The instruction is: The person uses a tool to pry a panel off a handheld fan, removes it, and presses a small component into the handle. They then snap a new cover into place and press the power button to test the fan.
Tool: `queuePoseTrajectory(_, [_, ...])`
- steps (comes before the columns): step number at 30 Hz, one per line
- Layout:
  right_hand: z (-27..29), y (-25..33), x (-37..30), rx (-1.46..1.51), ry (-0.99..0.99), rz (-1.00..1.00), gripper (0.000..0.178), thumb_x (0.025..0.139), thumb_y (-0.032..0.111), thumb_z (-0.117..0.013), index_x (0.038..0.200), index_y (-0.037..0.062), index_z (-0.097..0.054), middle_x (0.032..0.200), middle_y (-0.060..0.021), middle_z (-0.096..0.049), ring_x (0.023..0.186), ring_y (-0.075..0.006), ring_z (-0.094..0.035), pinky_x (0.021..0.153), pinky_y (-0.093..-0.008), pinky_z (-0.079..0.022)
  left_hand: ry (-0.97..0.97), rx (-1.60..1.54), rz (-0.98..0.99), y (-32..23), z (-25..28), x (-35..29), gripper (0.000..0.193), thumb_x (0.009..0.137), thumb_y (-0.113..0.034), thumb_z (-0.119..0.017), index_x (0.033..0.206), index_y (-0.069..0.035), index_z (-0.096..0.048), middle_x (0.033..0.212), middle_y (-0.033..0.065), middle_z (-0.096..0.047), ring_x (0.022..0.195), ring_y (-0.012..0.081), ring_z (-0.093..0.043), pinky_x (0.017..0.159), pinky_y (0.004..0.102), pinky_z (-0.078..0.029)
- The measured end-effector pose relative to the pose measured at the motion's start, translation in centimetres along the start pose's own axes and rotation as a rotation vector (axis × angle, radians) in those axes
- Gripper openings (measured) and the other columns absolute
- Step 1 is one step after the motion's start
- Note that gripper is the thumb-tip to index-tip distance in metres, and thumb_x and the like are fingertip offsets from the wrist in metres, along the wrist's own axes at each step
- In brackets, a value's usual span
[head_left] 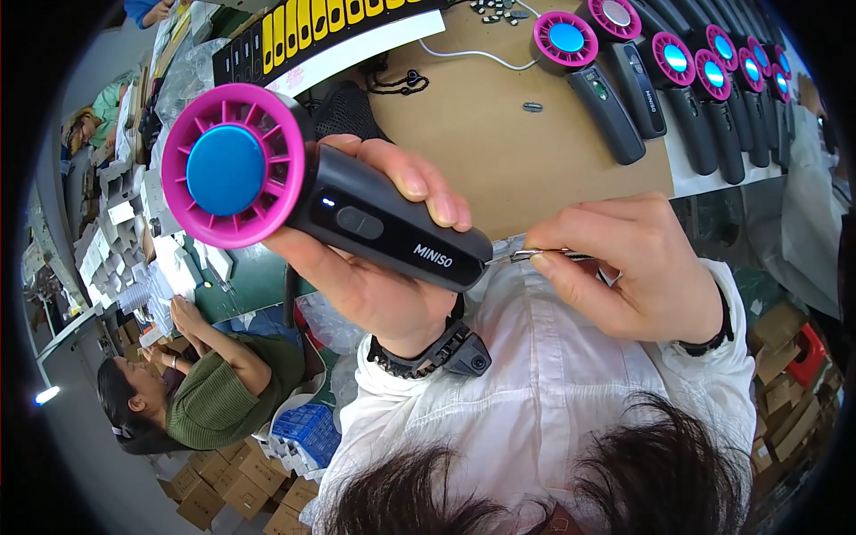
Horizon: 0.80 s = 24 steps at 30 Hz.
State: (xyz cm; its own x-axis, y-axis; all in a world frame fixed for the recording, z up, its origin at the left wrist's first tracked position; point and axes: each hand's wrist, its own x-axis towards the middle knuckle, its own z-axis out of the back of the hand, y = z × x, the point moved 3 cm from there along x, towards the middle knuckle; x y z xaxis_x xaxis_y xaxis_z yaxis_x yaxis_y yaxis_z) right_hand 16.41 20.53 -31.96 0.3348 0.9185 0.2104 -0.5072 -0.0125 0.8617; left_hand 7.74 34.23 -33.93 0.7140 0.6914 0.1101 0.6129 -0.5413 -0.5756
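Observation:
A black handheld fan with a magenta grille ring and a blue centre cap lies tilted in my left hand. The fingers wrap round its handle, and a small light glows beside the oval button. My right hand pinches thin metal tweezers between thumb and fingers. Their tips point at the bottom end of the handle and seem to touch it; the exact contact is too small to make out.
Several similar fans lie at the right of the brown work surface. A small dark part, a white cable and a yellow-and-black printed sheet are there too. A co-worker in green sits at left near cardboard boxes.

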Motion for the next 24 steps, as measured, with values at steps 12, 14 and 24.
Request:
queuePoseTrajectory(12, [-0.6,1.4,-0.8,-0.158,-0.139,0.015,0.013,0.068,-0.001,-0.064,0.080,0.0012,-0.061,0.058,-0.0059,-0.055,0.045,-0.0178,-0.053,0.043,-0.0270,-0.041,-0.018,0.016,-0.074,-0.5,-0.2,-0.4,0.068,0.083,-0.063,-0.033,0.117,-0.005,-0.040,0.081,0.0099,-0.048,0.063,0.0196,-0.047,0.052,0.0309,-0.042])
queuePoseTrajectory(14, [-0.7,1.4,-0.8,-0.159,-0.147,0.013,0.013,0.068,-0.001,-0.064,0.080,0.0013,-0.061,0.059,-0.0060,-0.055,0.046,-0.0179,-0.053,0.043,-0.0270,-0.042,-0.118,0.014,-0.112,-0.5,-0.2,-0.5,0.070,0.084,-0.066,-0.025,0.115,-0.005,-0.039,0.077,0.0112,-0.048,0.057,0.0206,-0.049,0.048,0.0314,-0.045])
queuePoseTrajectory(24, [-0.9,1.2,-0.7,-0.143,-0.162,0.019,0.014,0.067,-0.002,-0.063,0.081,0.0006,-0.061,0.059,-0.0069,-0.056,0.047,-0.0190,-0.054,0.044,-0.0275,-0.042,-0.048,0.026,-0.171,-0.5,-0.2,-0.4,0.072,0.083,-0.068,-0.024,0.114,-0.004,-0.039,0.077,0.0126,-0.049,0.057,0.0209,-0.050,0.047,0.0311,-0.045])
